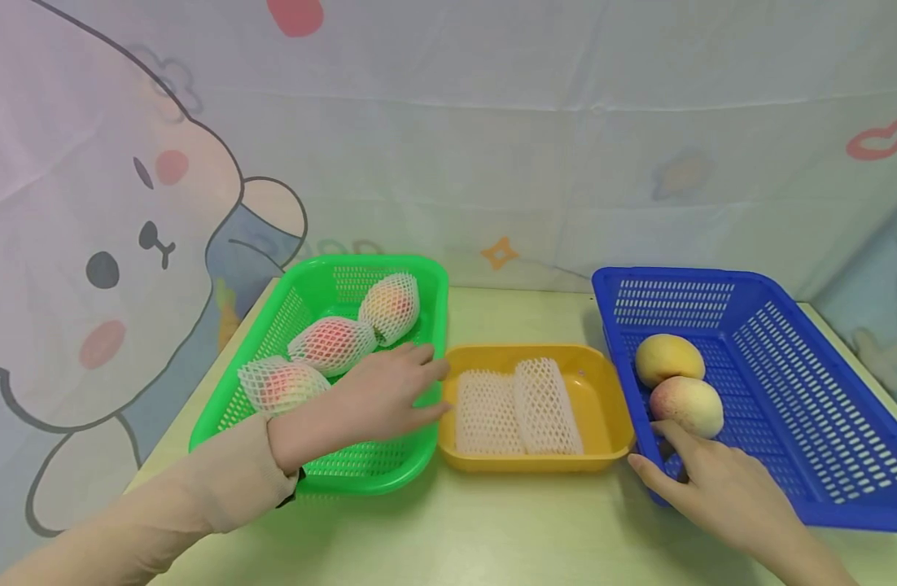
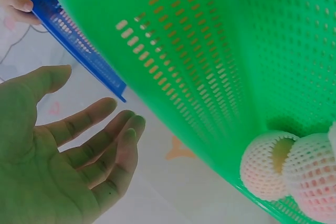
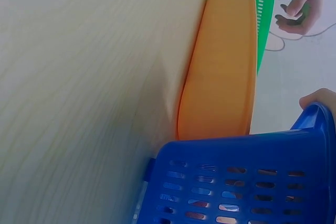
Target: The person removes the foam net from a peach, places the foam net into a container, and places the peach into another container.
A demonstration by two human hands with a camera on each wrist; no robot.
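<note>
My left hand (image 1: 378,391) is held over the right side of the green basket (image 1: 439,325), fingers spread and palm bare in the left wrist view. Beneath and beside it lie three peaches in white foam nets, one at the back (image 1: 390,308), one in the middle (image 1: 331,345) and one in front (image 1: 280,384). My right hand (image 1: 734,484) reaches over the near left rim of the blue basket (image 1: 851,391), thumb outside and apart from the index finger. Its index fingertip is right at a pale pink peach (image 1: 686,407); a yellow peach (image 1: 670,360) sits just behind.
Between the baskets stands a yellow tray (image 1: 602,391) with two flat white foam nets, one on the left (image 1: 488,413) and one on the right (image 1: 547,407). All three containers rest on a pale wooden table (image 1: 522,529). A printed cloth (image 1: 492,163) hangs behind.
</note>
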